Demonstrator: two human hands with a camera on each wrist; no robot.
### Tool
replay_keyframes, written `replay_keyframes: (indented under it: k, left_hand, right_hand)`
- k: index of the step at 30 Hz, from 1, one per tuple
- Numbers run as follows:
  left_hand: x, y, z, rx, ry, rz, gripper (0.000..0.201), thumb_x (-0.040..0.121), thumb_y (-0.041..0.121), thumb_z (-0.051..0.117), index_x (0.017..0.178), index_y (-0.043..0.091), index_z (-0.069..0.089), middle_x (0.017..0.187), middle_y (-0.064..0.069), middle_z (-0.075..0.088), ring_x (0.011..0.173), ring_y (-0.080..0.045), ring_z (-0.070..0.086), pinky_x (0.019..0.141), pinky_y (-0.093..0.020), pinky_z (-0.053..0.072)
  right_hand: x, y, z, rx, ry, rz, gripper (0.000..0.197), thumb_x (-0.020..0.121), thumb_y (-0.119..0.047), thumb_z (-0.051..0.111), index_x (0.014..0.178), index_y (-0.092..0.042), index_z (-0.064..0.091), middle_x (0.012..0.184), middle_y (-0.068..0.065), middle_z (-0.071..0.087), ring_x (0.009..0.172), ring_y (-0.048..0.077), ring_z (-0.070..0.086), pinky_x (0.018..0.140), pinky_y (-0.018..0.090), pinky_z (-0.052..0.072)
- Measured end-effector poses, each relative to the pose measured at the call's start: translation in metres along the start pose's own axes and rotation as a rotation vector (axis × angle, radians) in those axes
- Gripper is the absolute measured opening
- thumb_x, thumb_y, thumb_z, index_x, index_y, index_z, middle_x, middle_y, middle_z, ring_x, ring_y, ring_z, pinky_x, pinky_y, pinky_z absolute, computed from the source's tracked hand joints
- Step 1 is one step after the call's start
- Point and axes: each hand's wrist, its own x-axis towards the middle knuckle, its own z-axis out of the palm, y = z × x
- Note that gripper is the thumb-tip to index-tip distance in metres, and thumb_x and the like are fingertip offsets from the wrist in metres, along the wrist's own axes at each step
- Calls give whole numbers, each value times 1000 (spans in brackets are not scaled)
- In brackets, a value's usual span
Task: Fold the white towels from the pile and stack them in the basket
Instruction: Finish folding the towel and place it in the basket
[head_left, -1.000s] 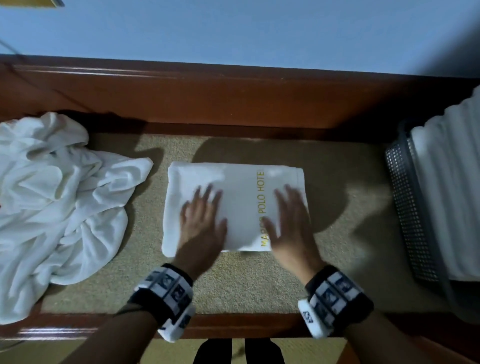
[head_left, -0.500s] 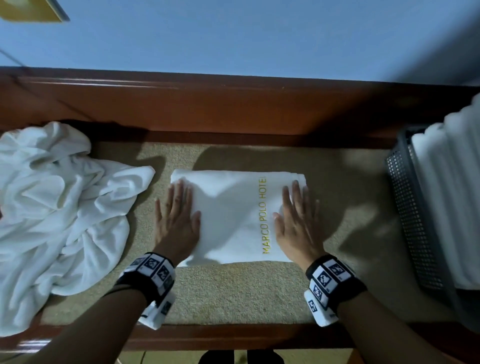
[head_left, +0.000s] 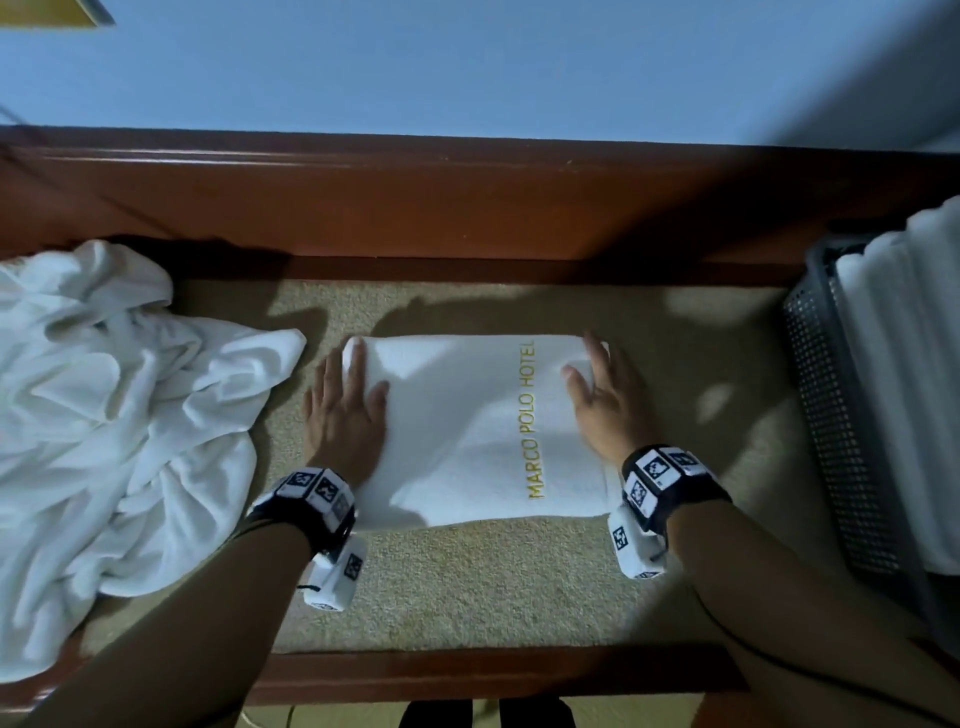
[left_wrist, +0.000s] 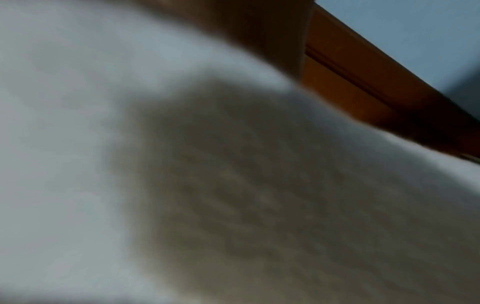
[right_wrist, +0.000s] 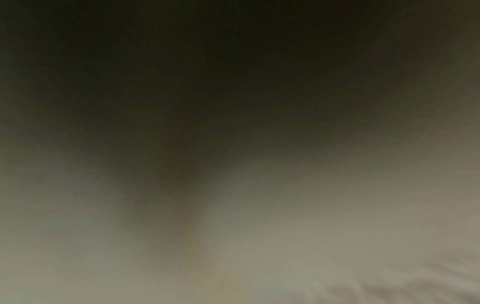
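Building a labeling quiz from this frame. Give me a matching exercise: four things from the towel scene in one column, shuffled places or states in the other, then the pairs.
Column 1:
1. folded towel
2. towel pile
3. basket
4. left hand

Column 2:
A. far right, already holding folded white towels
B. crumpled, at the left
C. flat on the folded towel's left edge
D. centre of the mat, gold MARCO POLO HOTEL lettering

Pairs: 1-D, 2-B, 3-A, 4-C

One folded towel (head_left: 467, 431) lies between two hands. One crumpled pile (head_left: 104, 415) sits left of them, one basket (head_left: 831, 415) right.
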Motion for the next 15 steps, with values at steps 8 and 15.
replay_keyframes:
  k: [8, 15]
  left_hand:
    - [-66, 12, -14, -347, -20, -271, 86, 90, 69, 37, 161, 22, 23, 140, -15, 42, 125, -37, 48, 99, -51, 41]
    - [-52, 1, -26, -613, -138, -555, 81, 88, 75, 59, 137, 10, 55, 121, -8, 63, 109, -34, 63, 94, -47, 50]
  right_hand:
    - [-68, -3, 4, 316, 39, 228, 69, 94, -58, 61, 149, -21, 42, 138, 10, 47, 129, 28, 50, 112, 43, 42]
    - [-61, -1, 0, 521, -39, 382, 61, 81, -66, 73, 116, -18, 61, 107, -4, 70, 98, 18, 68, 85, 30, 52]
